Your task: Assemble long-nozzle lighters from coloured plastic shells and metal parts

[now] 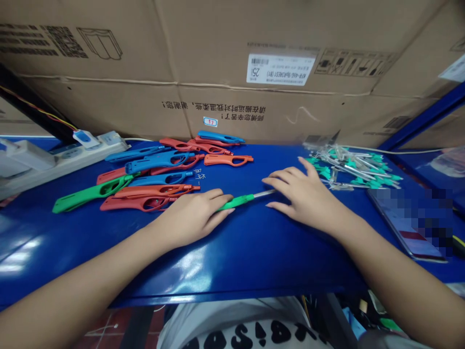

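Observation:
My left hand [194, 213] is closed around a green gas lighter [238, 201], a long-nosed kind, most of its body hidden under the fingers. Its thin metal tube [263, 194] points right, toward my right hand [308, 196]. That hand is open, fingers apart, just past the tube's end; whether a fingertip touches it I cannot tell. Left of my left hand lie several red and blue lighter casings [160, 160] and a green casing [94, 193]. Small metal pins [199, 175] lie beside them. Beyond my right hand is a heap of metal tubes with green parts [356, 167].
Large cardboard boxes [218, 63] wall off the back of the blue table [232, 261]. A white power strip [72, 160] with plugs stands at the left. A phone [403, 223] lies at the right, near a blue metal post [425, 116].

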Tool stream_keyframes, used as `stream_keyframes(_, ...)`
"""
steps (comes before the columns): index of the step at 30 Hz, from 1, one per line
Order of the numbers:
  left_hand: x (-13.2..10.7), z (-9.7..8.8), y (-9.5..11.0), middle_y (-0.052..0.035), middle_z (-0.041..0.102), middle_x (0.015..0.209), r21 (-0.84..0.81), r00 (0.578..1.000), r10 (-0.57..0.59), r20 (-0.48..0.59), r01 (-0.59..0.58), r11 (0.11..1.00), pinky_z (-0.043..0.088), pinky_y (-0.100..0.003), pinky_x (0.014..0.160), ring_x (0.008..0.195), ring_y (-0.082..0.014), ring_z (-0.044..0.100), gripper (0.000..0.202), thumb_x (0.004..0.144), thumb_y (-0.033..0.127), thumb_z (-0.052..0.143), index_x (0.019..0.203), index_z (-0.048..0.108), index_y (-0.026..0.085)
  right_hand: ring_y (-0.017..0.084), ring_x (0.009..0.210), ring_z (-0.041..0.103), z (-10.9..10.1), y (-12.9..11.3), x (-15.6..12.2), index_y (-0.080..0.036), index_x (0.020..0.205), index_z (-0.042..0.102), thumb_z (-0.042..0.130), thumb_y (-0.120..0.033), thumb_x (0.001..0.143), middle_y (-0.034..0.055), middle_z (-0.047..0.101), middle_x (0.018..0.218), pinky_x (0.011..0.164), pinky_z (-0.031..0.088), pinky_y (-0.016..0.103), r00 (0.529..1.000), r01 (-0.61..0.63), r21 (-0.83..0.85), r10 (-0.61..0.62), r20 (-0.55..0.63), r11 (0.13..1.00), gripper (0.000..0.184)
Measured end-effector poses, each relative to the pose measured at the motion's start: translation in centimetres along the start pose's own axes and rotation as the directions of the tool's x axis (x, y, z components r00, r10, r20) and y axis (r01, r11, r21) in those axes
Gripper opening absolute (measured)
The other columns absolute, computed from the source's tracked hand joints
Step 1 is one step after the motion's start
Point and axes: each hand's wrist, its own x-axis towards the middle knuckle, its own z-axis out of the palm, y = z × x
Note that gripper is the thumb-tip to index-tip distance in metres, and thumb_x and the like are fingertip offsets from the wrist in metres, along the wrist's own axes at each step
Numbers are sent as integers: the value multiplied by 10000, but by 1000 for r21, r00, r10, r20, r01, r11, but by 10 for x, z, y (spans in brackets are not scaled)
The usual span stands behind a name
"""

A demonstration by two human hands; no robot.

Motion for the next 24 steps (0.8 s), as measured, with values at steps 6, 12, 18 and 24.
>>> stream_keyframes(6,3,-3,-8,-72,673,1085,1,1000,-31,-1,31,1000,566,-358,793,898,-230,701,390,1046,394,381,1298,608,202,362,1089,617,2,36,-8,-153,1202,665,673,-277,886,135,688,1177,1086,265,667,993,-119,-97,118,-13,988,340)
stream_keyframes(12,2,-2,-7,-62,673,1106,-23,1000,-17,3,17,1000,558,-367,844,942,-231,694,401,1046,415,372,1305,607,218,261,1018,647,0,29,-3,-236,1017,732,605,-285,955,41,743,1064,1121,260,581,997,13,81,-7,-72,997,150)
stream_keyframes(18,-1,-1,2,-60,665,1089,-111,999,27,24,-24,993,540,-339,806,913,-215,678,380,1039,387,399,1310,603,216,205,946,642,7,-6,6,-189,1109,700,504,-290,1018,55,755,1020,1073,336,465,970,227,167,-208,-122,959,239)
stream_keyframes(24,0,-4,4,-9,605,767,-389,998,63,13,-53,920,434,-256,638,672,-132,585,303,1023,329,464,874,664,156,188,788,602,11,-23,8,-111,1018,689,483,-217,1019,62,738,861,881,407,388,913,349,58,-325,-247,935,231)
